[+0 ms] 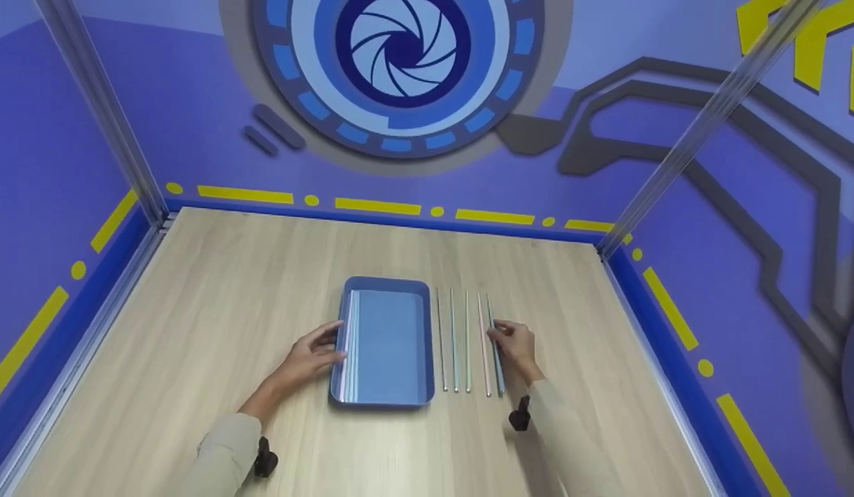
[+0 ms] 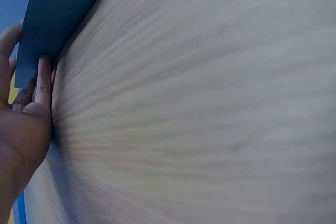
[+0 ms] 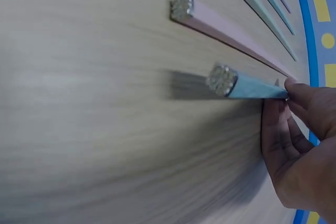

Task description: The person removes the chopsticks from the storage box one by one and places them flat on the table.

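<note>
A blue rectangular tray (image 1: 389,402) lies on the table, with several pale slender sticks (image 1: 353,345) side by side along its left inner side. Against the tray's left wall rests my left hand (image 1: 315,351), thumb and fingers spread apart; the left wrist view shows fingertips touching that wall (image 2: 63,19). My right hand (image 1: 515,344) pinches a blue chopstick (image 3: 252,86) between thumb and fingers. Its glittery end is lifted slightly, casting a shadow on the table. Just left of it lies a pink chopstick (image 3: 226,29), also glitter-ended.
Between the tray and the pink chopstick lie a green chopstick (image 1: 468,345), a light blue one (image 1: 455,345) and a darker one (image 1: 441,345), roughly parallel. Blue printed walls (image 1: 427,186) with metal posts (image 1: 710,131) enclose the wooden table (image 1: 247,276).
</note>
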Demonstrator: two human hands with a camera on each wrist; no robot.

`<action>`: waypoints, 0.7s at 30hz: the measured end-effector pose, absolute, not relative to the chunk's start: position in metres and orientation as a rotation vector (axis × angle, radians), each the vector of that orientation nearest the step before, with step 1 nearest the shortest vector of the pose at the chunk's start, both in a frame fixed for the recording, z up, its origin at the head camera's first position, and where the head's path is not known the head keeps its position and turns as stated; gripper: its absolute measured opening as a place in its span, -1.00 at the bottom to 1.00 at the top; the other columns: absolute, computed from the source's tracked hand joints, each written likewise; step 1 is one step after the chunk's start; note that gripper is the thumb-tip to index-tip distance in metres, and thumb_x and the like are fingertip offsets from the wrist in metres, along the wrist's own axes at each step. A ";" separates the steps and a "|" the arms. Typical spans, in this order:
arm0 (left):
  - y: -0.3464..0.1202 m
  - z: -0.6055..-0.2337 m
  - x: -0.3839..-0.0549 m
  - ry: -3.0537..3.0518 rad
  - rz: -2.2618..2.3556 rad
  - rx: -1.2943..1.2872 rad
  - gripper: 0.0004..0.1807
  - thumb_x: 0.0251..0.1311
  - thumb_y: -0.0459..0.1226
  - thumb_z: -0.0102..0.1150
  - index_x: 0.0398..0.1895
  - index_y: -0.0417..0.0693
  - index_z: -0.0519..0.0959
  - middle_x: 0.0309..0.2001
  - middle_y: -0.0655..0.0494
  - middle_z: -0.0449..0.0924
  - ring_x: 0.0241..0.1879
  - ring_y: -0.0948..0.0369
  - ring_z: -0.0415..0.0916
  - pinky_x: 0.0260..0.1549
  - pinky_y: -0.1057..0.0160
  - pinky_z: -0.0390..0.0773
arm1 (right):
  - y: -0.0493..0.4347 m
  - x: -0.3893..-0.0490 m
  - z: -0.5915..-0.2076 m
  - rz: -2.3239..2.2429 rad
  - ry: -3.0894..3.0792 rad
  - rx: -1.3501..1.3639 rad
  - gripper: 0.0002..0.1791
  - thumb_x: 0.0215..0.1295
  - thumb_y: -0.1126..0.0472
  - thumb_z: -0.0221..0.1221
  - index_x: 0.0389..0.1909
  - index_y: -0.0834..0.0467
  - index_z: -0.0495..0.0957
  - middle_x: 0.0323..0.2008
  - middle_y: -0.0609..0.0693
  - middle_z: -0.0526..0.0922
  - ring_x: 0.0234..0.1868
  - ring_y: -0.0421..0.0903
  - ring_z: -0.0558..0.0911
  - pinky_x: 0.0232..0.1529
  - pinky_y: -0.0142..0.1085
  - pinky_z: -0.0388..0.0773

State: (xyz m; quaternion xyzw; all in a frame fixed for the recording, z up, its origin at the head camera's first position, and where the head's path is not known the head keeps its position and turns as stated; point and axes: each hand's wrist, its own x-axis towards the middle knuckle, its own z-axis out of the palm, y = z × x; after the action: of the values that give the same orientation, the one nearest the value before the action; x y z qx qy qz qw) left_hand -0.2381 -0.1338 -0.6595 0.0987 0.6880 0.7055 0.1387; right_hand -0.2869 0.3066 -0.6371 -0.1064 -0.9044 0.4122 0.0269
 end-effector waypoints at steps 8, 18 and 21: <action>-0.131 -0.660 -0.241 1.988 2.067 0.276 -0.21 0.31 -0.36 0.31 0.56 -0.21 0.19 0.37 -0.42 0.31 0.33 -0.23 0.40 0.11 0.39 0.61 | 0.297 -0.284 -0.637 1.124 -2.794 -0.421 -0.64 0.34 0.16 0.33 0.08 0.25 0.70 -0.05 0.23 0.78 -0.15 0.08 0.79 -0.18 -0.15 0.75; -0.130 -0.663 -0.249 1.959 2.110 0.227 -0.25 0.24 -0.43 0.35 0.49 -0.27 0.29 0.31 -0.45 0.39 0.20 -0.09 0.52 0.05 0.37 0.65 | 0.295 -0.281 -0.639 1.245 -2.729 -0.498 -0.61 0.36 0.18 0.30 0.13 0.28 0.66 0.03 0.27 0.75 -0.02 0.18 0.77 -0.04 -0.05 0.73; -0.131 -0.661 -0.246 1.963 2.094 0.209 -0.24 0.24 -0.42 0.36 0.50 -0.28 0.28 0.31 -0.45 0.39 0.19 -0.05 0.54 0.05 0.37 0.65 | 0.294 -0.279 -0.637 1.272 -2.729 -0.508 -0.60 0.37 0.15 0.30 0.14 0.27 0.66 0.01 0.27 0.75 -0.03 0.17 0.77 -0.04 -0.07 0.73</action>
State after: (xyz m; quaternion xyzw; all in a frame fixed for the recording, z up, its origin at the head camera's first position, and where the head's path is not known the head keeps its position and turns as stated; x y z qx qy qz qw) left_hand -0.2457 -0.1315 -0.6612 0.0721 0.6761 0.7214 0.1316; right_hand -0.2788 0.2939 -0.6365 -0.1662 -0.8929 0.4161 0.0439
